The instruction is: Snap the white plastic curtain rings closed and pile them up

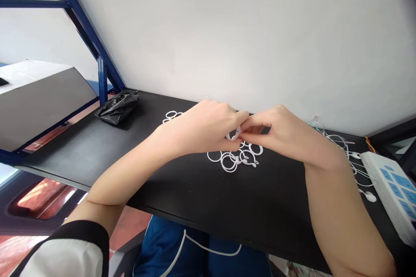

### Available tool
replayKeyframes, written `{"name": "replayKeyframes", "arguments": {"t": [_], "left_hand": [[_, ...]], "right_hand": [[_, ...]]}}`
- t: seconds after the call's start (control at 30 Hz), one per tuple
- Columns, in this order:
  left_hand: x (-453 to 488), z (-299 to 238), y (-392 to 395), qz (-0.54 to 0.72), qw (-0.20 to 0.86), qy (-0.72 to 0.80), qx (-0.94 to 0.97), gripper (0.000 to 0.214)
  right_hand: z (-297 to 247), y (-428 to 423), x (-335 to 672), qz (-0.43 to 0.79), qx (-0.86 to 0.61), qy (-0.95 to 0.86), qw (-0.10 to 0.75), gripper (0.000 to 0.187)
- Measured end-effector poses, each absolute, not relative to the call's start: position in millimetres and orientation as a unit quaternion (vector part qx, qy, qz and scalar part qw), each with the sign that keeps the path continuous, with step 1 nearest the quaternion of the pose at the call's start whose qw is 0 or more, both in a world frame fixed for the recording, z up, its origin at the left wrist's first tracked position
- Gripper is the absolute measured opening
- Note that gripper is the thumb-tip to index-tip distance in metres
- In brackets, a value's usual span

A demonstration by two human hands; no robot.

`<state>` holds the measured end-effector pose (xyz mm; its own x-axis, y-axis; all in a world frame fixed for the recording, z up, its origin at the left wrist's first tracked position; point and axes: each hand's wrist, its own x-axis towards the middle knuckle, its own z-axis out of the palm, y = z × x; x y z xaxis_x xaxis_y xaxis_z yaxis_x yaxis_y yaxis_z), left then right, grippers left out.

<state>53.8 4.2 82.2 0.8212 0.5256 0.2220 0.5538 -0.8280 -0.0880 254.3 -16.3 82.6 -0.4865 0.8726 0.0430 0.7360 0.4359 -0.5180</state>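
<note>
**Pale ring (238,133) in close-set fingers**

The thumb and index finger of the left hand (211,127) are drawn narrowly around a small, pale, curved piece, whose lower edge shows in the gap between them. From the other side, the thumb and index finger of the right hand (281,127) pinch it at its right edge, so both hands have hold of it. It is whitish, smooth and slightly glossy, with a rounded outline; fingers cover the rest, so its full shape cannot be told. It sits just above the table, raised in front of the person.

Right below lies a cluster of white rings (236,159): thin, round loops that overlap one another, several bearing small nubs or tabs on the rim. A smaller group of similar loops (170,117) shows past the left forearm, partly hidden by it.

All of these lie on a black tabletop (182,190) that runs up to a white wall (227,43). Toward the far left corner rests a crumpled black plastic bag (118,108). At the right are tangled white cables with earbuds (370,196), beside a white power strip (388,190) with blue socket faces. A white cord (185,233) hangs over blue trousers (227,266) below the table edge.
</note>
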Motion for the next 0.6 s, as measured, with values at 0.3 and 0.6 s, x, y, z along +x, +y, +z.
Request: {"name": "replayKeyframes", "arguments": {"t": [0.3,0.6], "left_hand": [[53.7,80.4,-0.2,-0.159,0.076,-0.243,-0.954,0.041],[51.3,81.3,-5.7,-0.213,0.106,-0.186,-0.953,0.032]], "right_hand": [[95.0,-33.6,258.0,0.157,-0.469,-0.854,0.163,0.023],[106.9,-46.3,267.8,0.137,-0.443,-0.865,0.192,0.015]]}}
